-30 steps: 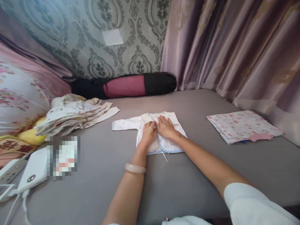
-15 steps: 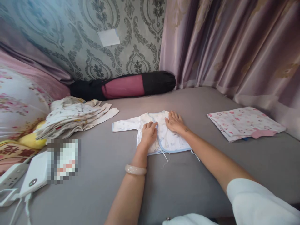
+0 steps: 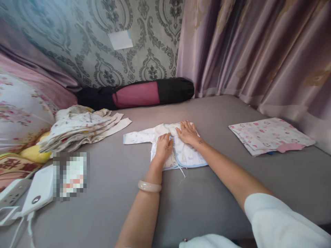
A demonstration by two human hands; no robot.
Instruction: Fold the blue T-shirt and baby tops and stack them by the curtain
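Note:
A small white baby shirt (image 3: 190, 153) with light blue trim and a faint print lies on the grey bed sheet. Its left sleeve (image 3: 138, 136) is stretched out flat, while the other sleeve does not show. Thin white tie strings hang from the lower hem. My left hand (image 3: 163, 148) rests on the middle of the shirt near the front opening, palm down with fingers extended. On the upper right part of the shirt lies my right hand (image 3: 187, 132), flat with its fingers spread. Neither hand grasps the cloth.
A pile of baby clothes (image 3: 85, 127) lies at the left, beside a pillow. Nearer are a white power bank (image 3: 40, 189) and a power strip (image 3: 14, 193). A folded pink-patterned garment (image 3: 266, 134) lies at the right. Against the wall rests a long black and maroon bag (image 3: 137, 94).
My right hand has slid a little to the left across the shirt, its fingers now more spread. My left hand stays nearly in place. The shirt's right side is partly covered by my forearm.

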